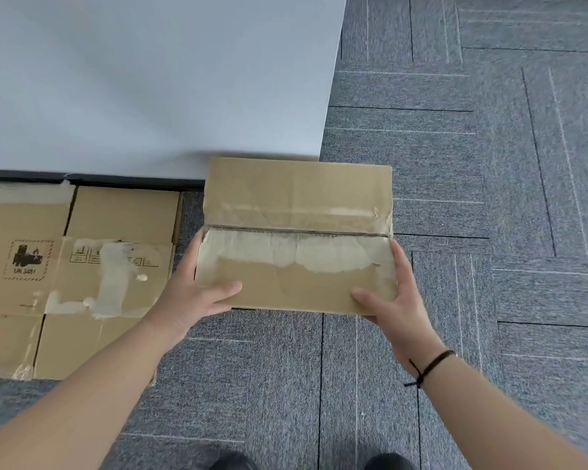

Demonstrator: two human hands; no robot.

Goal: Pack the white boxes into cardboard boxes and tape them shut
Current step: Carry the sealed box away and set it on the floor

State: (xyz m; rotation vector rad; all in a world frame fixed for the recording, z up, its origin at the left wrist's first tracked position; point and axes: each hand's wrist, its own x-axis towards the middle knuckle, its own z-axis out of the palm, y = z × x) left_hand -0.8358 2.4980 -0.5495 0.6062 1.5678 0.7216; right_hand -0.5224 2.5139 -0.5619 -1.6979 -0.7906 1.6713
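A closed cardboard box (pixel 296 195) is held in the air in front of me, over the carpet beside the table's corner. Its two top flaps meet at a seam across the middle, with torn old tape residue along it. My left hand (pixel 190 290) grips the box's left near corner, thumb on top. My right hand (pixel 392 293) grips the right near corner the same way, a dark cord around its wrist. No white boxes show.
A white table (pixel 150 79) fills the upper left, its corner just behind the box. Several flattened cardboard boxes (pixel 82 279) lie on the floor at left, one printed UN 3481. Grey carpet tiles (pixel 489 164) cover the right and near floor. My shoes (pixel 235 463) show at the bottom.
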